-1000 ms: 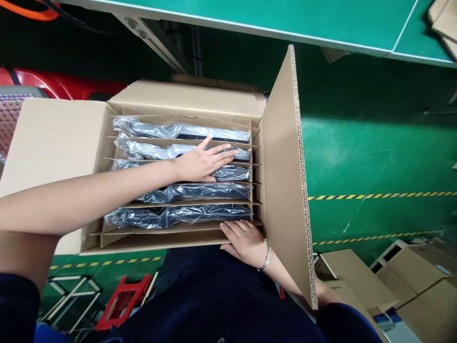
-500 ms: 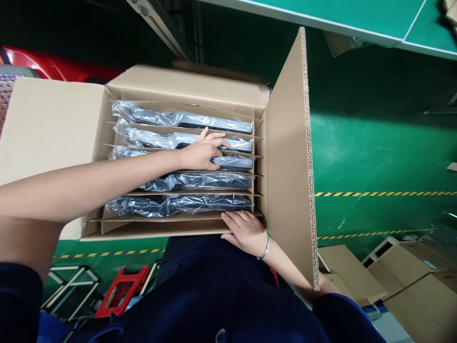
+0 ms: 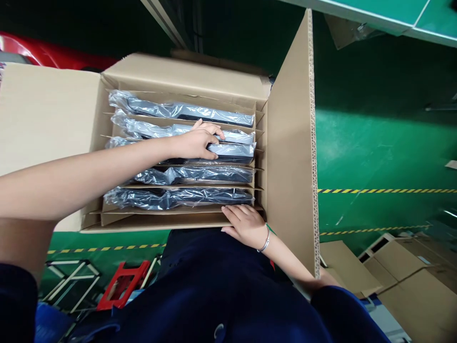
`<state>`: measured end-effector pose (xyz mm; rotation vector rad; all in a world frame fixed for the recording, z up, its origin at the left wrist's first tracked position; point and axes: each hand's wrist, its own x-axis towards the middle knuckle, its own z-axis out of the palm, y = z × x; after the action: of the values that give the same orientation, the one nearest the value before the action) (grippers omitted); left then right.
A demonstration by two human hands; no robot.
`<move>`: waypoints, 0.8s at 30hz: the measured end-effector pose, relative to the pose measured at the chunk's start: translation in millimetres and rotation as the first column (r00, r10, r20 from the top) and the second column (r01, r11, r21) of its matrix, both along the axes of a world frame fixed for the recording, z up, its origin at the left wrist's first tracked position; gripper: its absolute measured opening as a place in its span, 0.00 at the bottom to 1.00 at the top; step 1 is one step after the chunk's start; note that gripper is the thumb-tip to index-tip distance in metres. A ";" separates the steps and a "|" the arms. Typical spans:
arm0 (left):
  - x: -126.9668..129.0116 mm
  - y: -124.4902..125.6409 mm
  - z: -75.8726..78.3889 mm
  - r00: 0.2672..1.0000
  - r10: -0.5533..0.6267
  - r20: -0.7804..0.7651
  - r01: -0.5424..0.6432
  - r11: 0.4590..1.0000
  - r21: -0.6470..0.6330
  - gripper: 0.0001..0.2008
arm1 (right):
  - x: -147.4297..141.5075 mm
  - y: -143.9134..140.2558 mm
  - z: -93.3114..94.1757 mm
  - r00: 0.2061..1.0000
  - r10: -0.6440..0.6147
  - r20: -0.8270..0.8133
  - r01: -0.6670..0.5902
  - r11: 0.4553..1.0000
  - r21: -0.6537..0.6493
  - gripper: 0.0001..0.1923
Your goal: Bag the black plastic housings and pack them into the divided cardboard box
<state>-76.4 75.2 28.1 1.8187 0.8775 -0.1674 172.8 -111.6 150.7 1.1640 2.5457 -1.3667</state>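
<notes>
An open cardboard box (image 3: pixel 185 222) with upright dividers holds several grey and black flat devices in clear plastic bags. My left hand (image 3: pixel 200 142) reaches over from the left and is closed round the upper edge of the third bagged device (image 3: pixel 235 150) from the back, thumb on its near side. Behind it stands the second bagged device (image 3: pixel 150 126); nearer are another bagged device (image 3: pixel 210 175) and the front bagged device (image 3: pixel 207 196). My right hand (image 3: pixel 246 226), with a bracelet on its wrist, grips the box's near wall at the right corner, fingers inside and thumb outside.
The box's right flap (image 3: pixel 291 143) stands up tall, and its left flap (image 3: pixel 46 119) lies outward. A red stool (image 3: pixel 123 286) is at lower left. Folded cardboard boxes (image 3: pixel 421 295) are at lower right. A green-topped table (image 3: pixel 378 12) edges the upper right.
The third bagged device has risen slightly in its slot with my left hand, and more of its dark side shows. My right hand keeps its place on the box; the view has shifted a little.
</notes>
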 end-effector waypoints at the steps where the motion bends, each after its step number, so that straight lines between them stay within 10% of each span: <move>1: -0.1 -2.3 5.7 1.000 0.020 -0.010 -0.019 0.999 0.034 0.15 | 0.0 -0.3 -0.3 1.000 0.004 0.003 -0.004 1.000 -0.007 0.28; 4: -2.0 -16.2 28.0 1.000 0.029 0.005 -0.030 0.982 0.188 0.20 | 0.1 -0.7 -0.9 1.000 0.018 0.012 -0.017 0.999 -0.037 0.28; 9: -1.2 -54.8 53.1 0.932 -0.362 0.009 0.334 0.868 0.367 0.18 | -0.5 -0.8 -1.6 0.999 0.022 0.024 -0.020 0.997 -0.069 0.27; 13: 12.6 -69.6 58.7 0.905 -0.394 -0.157 0.421 0.787 0.452 0.19 | -1.1 -0.6 -1.5 0.999 0.022 0.027 -0.020 0.997 -0.071 0.27; 24: 12.3 -51.6 48.8 0.975 -0.132 -0.181 0.154 0.981 0.118 0.16 | -1.6 1.4 2.9 0.998 0.034 0.050 -0.031 0.998 -0.059 0.27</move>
<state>-64.1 23.6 76.9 2.0151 0.8946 -0.3713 171.2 -110.1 153.7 1.1280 2.4619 -1.3763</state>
